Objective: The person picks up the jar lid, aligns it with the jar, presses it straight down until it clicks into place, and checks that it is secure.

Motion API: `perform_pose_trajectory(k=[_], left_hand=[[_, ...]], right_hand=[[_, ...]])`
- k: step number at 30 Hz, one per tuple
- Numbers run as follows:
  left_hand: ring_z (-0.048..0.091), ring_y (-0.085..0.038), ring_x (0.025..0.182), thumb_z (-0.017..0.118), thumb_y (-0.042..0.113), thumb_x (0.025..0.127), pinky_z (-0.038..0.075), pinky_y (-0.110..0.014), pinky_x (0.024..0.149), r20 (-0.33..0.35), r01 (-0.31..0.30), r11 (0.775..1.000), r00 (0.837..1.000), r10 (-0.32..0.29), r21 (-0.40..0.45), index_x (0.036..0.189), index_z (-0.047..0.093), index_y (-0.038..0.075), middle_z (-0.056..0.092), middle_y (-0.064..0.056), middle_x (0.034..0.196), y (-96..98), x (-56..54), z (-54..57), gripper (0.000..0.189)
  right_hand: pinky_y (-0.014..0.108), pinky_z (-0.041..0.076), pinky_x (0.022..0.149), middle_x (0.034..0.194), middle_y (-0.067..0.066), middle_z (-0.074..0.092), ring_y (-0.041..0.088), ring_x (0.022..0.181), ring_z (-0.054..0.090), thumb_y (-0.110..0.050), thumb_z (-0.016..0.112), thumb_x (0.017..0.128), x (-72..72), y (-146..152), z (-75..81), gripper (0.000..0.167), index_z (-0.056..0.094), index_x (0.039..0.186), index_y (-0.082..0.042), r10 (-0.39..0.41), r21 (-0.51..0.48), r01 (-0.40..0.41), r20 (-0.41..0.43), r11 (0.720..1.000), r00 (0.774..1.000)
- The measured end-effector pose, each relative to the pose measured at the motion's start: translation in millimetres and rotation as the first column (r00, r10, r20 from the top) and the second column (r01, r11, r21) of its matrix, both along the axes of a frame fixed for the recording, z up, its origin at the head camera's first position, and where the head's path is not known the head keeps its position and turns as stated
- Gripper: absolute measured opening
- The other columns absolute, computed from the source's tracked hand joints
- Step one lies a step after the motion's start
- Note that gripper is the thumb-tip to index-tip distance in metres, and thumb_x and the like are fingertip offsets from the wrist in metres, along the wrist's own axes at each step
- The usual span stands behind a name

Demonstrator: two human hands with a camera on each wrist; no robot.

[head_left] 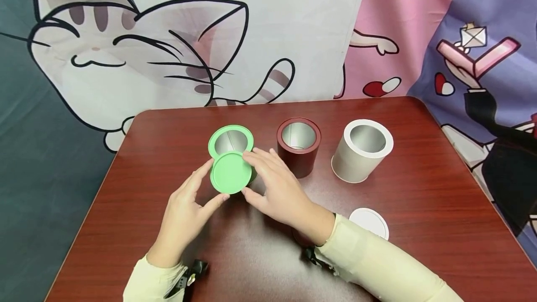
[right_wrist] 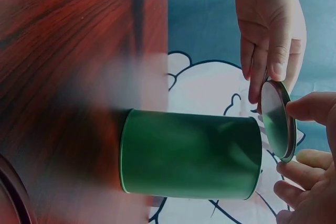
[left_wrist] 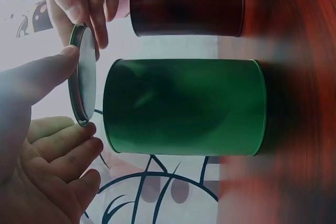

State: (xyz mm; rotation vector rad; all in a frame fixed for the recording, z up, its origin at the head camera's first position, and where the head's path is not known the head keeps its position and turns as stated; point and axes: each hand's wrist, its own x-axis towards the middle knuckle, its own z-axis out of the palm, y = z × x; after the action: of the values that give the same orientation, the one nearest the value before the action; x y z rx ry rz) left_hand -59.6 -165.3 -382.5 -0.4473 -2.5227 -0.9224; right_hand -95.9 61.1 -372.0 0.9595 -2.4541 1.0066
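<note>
A round green lid [head_left: 230, 172] is pinched at its edge by both hands, above the front rim of an open green canister [head_left: 231, 140]. My left hand [head_left: 183, 209] holds the lid's left side between thumb and fingers, and my right hand [head_left: 280, 189] holds its right side the same way. In the left wrist view the lid [left_wrist: 84, 75] stands apart from the top of the upright canister [left_wrist: 186, 107], its pale underside toward the opening. The right wrist view shows that gap too, with the lid [right_wrist: 277, 120] slightly tilted over the canister [right_wrist: 191, 154].
An open dark red canister [head_left: 299, 153] stands right of the green one, and an open white canister [head_left: 356, 157] farther right. A white lid [head_left: 370, 223] lies on the wooden table [head_left: 138, 190], partly behind the right sleeve. Cartoon-printed cloth [head_left: 285, 27] hangs behind the table.
</note>
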Motion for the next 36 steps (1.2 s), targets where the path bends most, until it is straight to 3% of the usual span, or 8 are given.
perform_pose_trajectory(k=[6, 23, 36], left_hand=[[0.061, -0.031, 0.122, 0.090, 0.017, 0.074, 0.052, -0.053, 0.094, 0.041, -0.005, 1.000, 0.999, 0.005, 0.007, 0.147, 0.052, 0.012, 0.062, -0.012, 0.137, -2.1, -4.8, -0.6, 0.082], [0.060, -0.030, 0.124, 0.090, 0.019, 0.075, 0.051, -0.050, 0.095, 0.047, -0.002, 1.000, 0.999, 0.002, 0.000, 0.146, 0.052, 0.010, 0.061, -0.010, 0.139, -5.1, -16.2, 9.0, 0.081], [0.055, -0.030, 0.130, 0.087, 0.016, 0.079, 0.048, -0.052, 0.100, 0.137, -0.004, 0.999, 0.991, -0.001, 0.041, 0.147, 0.051, 0.009, 0.057, -0.010, 0.143, -3.5, -28.4, 12.3, 0.078]], right_hand=[[0.045, 0.024, 0.121, 0.139, 0.008, 0.060, 0.026, 0.137, 0.048, -0.018, 0.078, 0.083, -4.7, -2, -0.6, 0.060, 0.056, 0.137, -0.002, -0.005, -0.001, 0.005, 0.005, 1.000, 1.000], [0.040, 0.022, 0.122, 0.140, 0.008, 0.059, 0.023, 0.139, 0.047, -0.018, 0.076, 0.085, -14.9, -7, 5.6, 0.060, 0.055, 0.138, -0.003, -0.015, 0.009, 0.015, 0.030, 1.000, 0.999], [0.036, 0.020, 0.122, 0.142, 0.007, 0.057, 0.021, 0.140, 0.045, -0.017, 0.076, 0.085, -23.8, -8, 5.9, 0.061, 0.055, 0.140, -0.003, -0.045, 0.013, 0.044, 0.102, 0.999, 0.994]])
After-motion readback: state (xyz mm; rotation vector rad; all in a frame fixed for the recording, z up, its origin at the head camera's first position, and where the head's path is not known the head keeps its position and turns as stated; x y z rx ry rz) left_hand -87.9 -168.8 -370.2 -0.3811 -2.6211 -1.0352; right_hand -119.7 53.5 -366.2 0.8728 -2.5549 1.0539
